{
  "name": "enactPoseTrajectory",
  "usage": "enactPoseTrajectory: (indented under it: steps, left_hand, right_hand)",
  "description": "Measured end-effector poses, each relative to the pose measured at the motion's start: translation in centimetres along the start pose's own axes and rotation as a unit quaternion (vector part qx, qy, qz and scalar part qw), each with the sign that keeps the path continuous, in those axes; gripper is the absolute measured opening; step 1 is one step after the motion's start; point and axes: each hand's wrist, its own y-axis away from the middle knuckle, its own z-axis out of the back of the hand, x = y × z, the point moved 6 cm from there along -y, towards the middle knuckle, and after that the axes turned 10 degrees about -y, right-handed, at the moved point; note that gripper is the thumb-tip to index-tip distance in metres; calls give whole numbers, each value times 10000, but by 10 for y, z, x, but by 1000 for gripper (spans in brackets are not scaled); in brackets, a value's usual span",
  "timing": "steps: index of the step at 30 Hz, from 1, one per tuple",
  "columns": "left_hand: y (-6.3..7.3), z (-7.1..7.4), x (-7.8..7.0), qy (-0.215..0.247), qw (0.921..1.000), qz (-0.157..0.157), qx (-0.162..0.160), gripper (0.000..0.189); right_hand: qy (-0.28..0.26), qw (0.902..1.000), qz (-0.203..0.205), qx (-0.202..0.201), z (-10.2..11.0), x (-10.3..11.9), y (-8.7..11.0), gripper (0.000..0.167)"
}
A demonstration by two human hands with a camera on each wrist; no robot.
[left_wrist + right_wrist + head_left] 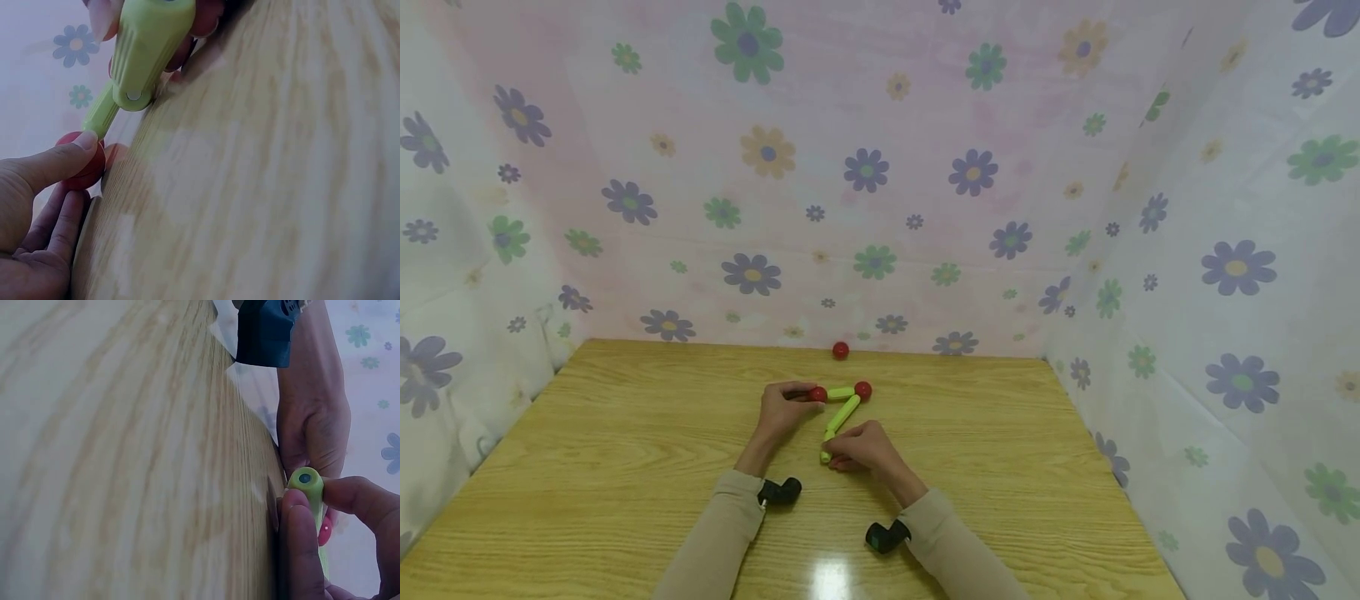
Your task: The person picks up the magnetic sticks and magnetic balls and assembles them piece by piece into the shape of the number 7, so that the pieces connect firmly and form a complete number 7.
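I can read no text, label, brand, number or sign from where I stand, at twelve, three, six or nine o'clock.

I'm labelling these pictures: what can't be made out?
Head view: part of the nearer green rod, covered by the right hand.
Head view: any fine marks on the far red ball, too small.
Left wrist view: most of the right hand, cut off by the top edge.
Right wrist view: part of another red ball, behind the green rod.
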Motion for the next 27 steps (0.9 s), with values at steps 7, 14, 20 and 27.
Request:
enactPoseTrajectory:
  steps: [7,14,20,27]
  left_hand:
    - [0,0,2,-9,10000,-17,-11,34]
    - [0,0,2,18,10000,-10,1,35]
    - [0,0,0,-1,10000,-3,-21,36]
    - [0,0,0,-58,10000,16,-13,36]
  right_hand:
    - [-46,9998,-79,-166,6,-4,3,21]
    - [7,10000,15,-52,11,-4,8,29]
    - [326,9989,345,-17,21,0,12,25]
    - [641,9928,1004,-153,43,5,14,29]
